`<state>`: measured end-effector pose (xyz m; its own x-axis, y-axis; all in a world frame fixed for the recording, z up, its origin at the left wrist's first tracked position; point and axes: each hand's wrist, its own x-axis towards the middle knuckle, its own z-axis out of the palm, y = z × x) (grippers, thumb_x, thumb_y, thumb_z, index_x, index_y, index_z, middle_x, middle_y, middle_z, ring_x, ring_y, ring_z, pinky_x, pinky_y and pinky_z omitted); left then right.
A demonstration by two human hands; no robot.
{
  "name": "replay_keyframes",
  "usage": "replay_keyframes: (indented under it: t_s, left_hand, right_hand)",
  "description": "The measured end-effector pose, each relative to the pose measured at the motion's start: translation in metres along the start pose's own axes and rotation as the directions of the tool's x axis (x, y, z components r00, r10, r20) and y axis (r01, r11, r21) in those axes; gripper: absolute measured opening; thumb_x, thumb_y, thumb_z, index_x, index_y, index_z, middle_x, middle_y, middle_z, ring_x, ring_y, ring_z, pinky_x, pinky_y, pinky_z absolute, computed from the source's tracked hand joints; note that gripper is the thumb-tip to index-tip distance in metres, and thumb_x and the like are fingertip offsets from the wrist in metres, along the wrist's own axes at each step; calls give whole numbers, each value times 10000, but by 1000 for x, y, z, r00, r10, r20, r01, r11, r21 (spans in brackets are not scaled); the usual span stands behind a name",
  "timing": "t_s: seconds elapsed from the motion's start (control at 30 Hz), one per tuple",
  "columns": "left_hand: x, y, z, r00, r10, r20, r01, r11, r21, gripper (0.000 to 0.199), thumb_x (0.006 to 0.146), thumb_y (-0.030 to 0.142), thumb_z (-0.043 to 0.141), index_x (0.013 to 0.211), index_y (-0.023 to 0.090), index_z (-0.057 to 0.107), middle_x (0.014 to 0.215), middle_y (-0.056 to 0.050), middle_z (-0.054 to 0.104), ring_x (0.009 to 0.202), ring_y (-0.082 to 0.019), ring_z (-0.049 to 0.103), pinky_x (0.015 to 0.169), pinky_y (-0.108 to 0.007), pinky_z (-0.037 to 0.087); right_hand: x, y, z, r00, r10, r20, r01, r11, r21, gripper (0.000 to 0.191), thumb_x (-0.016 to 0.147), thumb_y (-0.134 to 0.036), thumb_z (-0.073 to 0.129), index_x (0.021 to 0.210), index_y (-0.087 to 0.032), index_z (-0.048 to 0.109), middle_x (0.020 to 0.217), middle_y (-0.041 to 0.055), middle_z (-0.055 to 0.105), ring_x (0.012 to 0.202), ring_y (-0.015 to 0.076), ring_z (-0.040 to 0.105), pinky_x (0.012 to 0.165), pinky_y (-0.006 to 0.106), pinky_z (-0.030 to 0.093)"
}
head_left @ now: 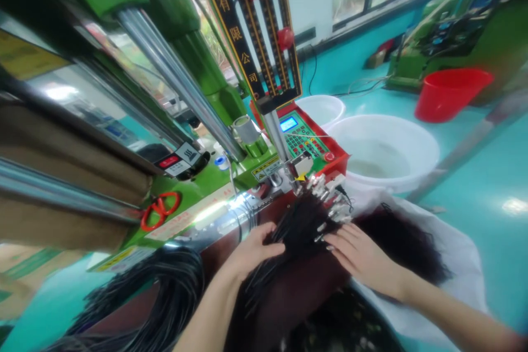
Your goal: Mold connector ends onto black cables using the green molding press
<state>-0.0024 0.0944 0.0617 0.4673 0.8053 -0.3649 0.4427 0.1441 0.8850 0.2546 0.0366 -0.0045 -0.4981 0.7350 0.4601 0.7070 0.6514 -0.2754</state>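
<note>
- Black panel [266, 27]: gold lettering, 械有限公司, beside glossy red knobs [285, 38].
- Green metal machine [214, 85]: heat-symbol label [187, 153]; a yellow-headed sticker [266, 169], print too blurred.
- Keypad [303, 140]: lit blue screen, unreadable.
- Thin black cables [295, 225] with silvery metal ends [330, 198], bunched over the dark red tabletop [295, 302] before the machine.
- Left hand [258, 250]: half-curled round the bunch, thumb across.
- Right hand [358, 256]: fingers loosely extended at the ends; cannot tell whether gripping.

The bottom edge crops the left forearm [214, 308] and black cable coil [177, 280].
</note>
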Motion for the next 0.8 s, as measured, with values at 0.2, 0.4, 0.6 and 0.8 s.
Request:
replay_keyframes:
  t_s: [0.2, 0.4, 0.6, 0.8]
  left_hand:
    - [-15, 16, -3, 999, 42, 11, -43, 995, 86, 223, 715, 338, 589, 829, 157, 523, 758, 10, 522, 656, -107, 461, 577, -213, 376]
    - [2, -1, 5, 997, 76, -1, -74, 978, 194, 303, 691, 358, 595, 911, 159, 539, 856, -19, 574, 689, -144, 516, 610, -261, 413]
    - [16, -22, 10, 984, 177, -24, -148, 880, 452, 233, 719, 326, 564, 879, 156, 563, 880, -33, 611, 788, -181, 544, 736, -298, 405]
    - [6, -15, 13, 982, 189, -13, -162, 874, 458, 276, 756, 413, 514, 871, 166, 552, 855, -36, 616, 770, -184, 555, 705, -291, 406]
  right_hand:
    - [-8, -5, 6, 981, 146, -128, -134, 986, 99, 261, 866, -165, 426, 1104, -137, 529, 975, 109, 560, 916, 207, 505, 840, 386, 434]
    - [16, -6, 2, 998, 6, 69, -3, 999, -38, 263, 859, -261, 472, 1083, -153, 560, 960, 106, 544, 913, 229, 480, 821, 409, 417]
    - [42, 12, -18, 930, -235, 281, 253, 967, -27, 249, 906, -209, 380, 800, -147, 596, 809, 59, 554, 772, 161, 492, 733, 294, 407]
    - [54, 21, -55, 917, -257, 304, 304, 945, -119, 308, 921, -162, 323, 766, -152, 589, 739, 51, 573, 715, 156, 498, 700, 293, 385]
